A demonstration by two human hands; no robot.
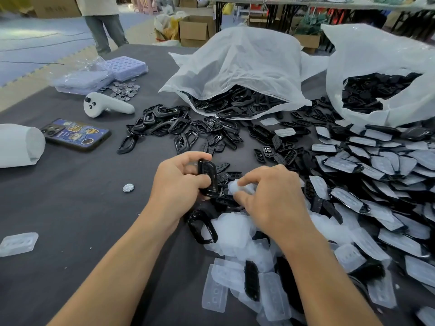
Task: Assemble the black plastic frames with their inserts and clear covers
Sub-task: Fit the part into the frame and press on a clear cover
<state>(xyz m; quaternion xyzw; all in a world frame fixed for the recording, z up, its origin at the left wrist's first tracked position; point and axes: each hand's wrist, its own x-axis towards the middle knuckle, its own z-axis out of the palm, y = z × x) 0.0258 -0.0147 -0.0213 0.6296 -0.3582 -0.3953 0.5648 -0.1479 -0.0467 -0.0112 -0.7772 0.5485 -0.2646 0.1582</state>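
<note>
Translucent plastic covers [215, 293] lie bottom centre; left hand [177, 184] grips a glossy black plastic frame [207, 178], right hand [274, 198] pinches one cover [243, 188], whose flimsy edge may seat crooked

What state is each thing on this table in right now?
Left hand, grips black frame
Right hand, pinches clear cover
Loose frame, empty, lying flat
Centre bag, on its side, open, frames spilling out
Right bag, open, black parts inside
Phone, lying back up
Controller, lying untouched

Light was soft and even, shadows faint; the white bags [237, 64] glared mildly; far edges curved and blurred.
</note>
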